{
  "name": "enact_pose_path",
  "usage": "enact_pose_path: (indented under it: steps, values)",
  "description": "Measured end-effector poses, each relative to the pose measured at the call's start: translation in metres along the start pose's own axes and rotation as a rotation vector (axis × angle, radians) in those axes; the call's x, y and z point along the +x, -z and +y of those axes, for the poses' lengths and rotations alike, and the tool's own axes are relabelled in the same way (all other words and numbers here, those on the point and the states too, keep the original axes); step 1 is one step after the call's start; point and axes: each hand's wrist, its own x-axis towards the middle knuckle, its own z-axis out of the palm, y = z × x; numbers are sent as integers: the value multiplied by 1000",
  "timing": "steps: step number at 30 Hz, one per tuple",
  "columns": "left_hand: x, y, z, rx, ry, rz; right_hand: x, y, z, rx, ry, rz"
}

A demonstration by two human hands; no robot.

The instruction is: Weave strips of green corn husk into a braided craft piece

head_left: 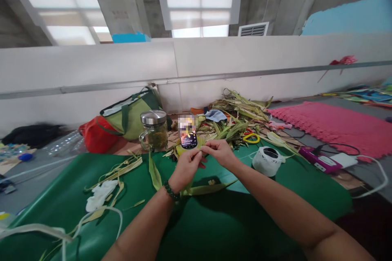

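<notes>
While left hand [186, 167] and right hand [219, 153] pinch leaf strip [203, 151] — strip stretched between them, above green mat [214, 220].

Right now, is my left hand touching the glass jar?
Apart. The head view shows green mat and a husk leaf between the left hand and the glass jar.

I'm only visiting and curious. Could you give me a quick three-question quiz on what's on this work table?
1. True or false: the left hand and right hand both pinch one pale dried leaf strip.
2. Which wrist wears the dark bead bracelet? A left, B right.
3. Fill in: the clear glass jar with a steel lid stands to the ___ of the black phone.
Key: 1 true; 2 A; 3 left.
</notes>
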Motion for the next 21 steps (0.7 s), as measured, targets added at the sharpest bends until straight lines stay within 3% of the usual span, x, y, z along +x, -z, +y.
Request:
enact_pose_path:
  steps: [3,8,13,15,21]
  values:
    - [-1,0,4,-22,0,-87,3,7,2,41,-49,10]
    - [-4,1,8,38,0,-6,4,11,-1,9,-69,56]
    - [-7,-1,13,-447,412,-201,2,14,-8,200,-202,-49]
    - [-7,-3,13,-510,473,-232,2,14,-7,230,-277,-67]
    - [-3,-7,4,-325,344,-39,5,9,6,68,-191,-28]
